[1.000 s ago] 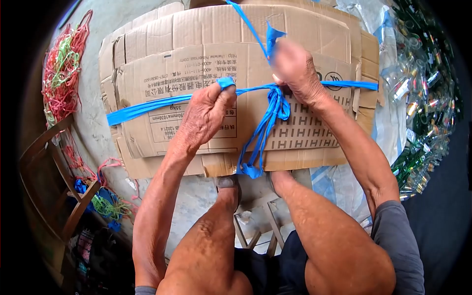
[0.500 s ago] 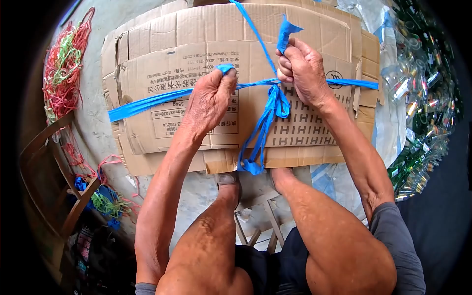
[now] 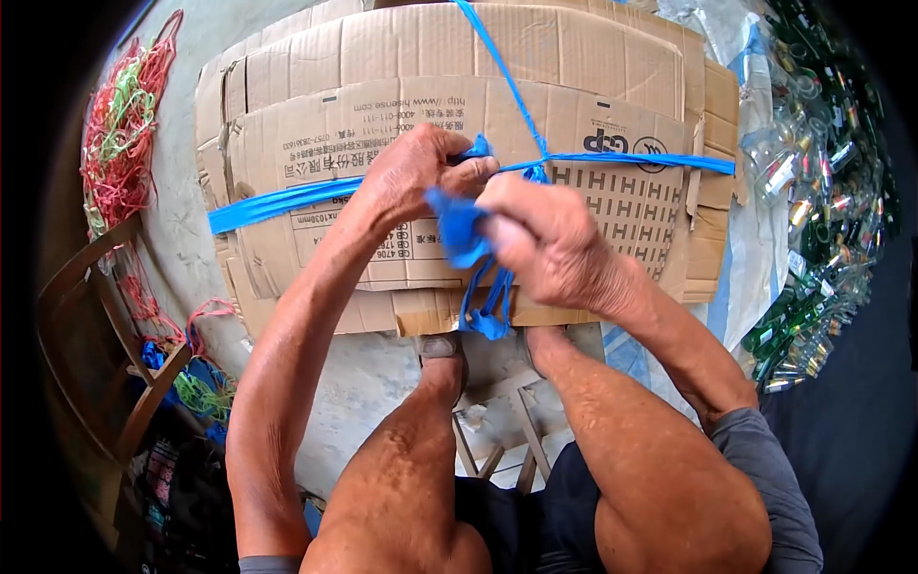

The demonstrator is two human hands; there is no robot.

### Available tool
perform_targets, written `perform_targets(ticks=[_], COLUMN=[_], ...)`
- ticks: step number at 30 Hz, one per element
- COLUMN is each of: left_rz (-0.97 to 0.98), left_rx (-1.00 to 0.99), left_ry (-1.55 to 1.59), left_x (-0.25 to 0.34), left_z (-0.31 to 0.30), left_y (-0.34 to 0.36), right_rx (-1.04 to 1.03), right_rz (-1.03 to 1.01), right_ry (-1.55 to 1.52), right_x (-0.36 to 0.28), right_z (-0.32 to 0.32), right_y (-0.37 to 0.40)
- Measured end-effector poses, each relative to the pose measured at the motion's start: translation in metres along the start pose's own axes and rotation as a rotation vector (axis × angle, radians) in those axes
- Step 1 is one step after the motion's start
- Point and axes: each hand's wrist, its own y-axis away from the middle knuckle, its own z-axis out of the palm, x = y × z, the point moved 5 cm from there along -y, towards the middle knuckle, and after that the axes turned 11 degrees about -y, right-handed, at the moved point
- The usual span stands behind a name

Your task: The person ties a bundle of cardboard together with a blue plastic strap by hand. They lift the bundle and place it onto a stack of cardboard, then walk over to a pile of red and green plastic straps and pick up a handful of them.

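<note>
Blue plastic strap ends [image 3: 461, 231] are gripped in the tightly curled left hand [image 3: 413, 172] and right hand [image 3: 555, 244] over flattened cardboard boxes [image 3: 382, 43], where slack could be caused by either grip slipping.

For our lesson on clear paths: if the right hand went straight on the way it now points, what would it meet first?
Probably the person's bare left hand, just ahead of the right hand and the crumpled blue plastic-looking strip end in its grip. Depth is unclear; it might pass above.
</note>
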Motion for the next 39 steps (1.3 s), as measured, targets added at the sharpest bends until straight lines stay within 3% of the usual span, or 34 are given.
perform_targets(ticks=[4,8,15,18,22,25,28,32,36,39], left_rz=[0.018,0.004,0.05,0.119,0.201,0.266,0.325,0.362,0.404,0.434], left_rx=[-0.054,-0.003,0.278,0.335,0.485,0.56,0.618,0.623,0.685,0.713], left_ry=[0.02,0.001,-0.181,-0.329,-0.427,-0.436,-0.448,-0.472,-0.526,-0.542], left_x=[0.004,0.007,0.019,0.028,0.028,0.032,0.033,0.037,0.037,0.039], left_z=[-0.003,-0.002,-0.003,-0.004,0.002,0.004,0.007,0.007,0.011,0.011], left_y=[0.001,0.002,0.008,0.013,0.018,0.026,0.028,0.034,0.036,0.039], right_rx=[-0.11,-0.241,-0.323,-0.235,-0.148,0.169,0.054,-0.273,-0.491,-0.448], right_rz=[-0.124,-0.115,-0.084,-0.163,0.0,0.071,0.069,0.334,0.298,0.539], right_ry=[0.08,0.298,0.451,0.154,-0.03,0.331,0.397,0.512,0.484,0.146], right_x=[0.012,0.027,0.041,0.019,0.006,0.014,0.038,0.057,0.077,0.084], right_z=[0.025,0.036,0.059,0.058,0.001,-0.042,-0.041,-0.033,-0.038,-0.037], right_y=[0.015,0.025,0.024,0.025,0.011,-0.011,-0.033,-0.046,-0.06,-0.058])
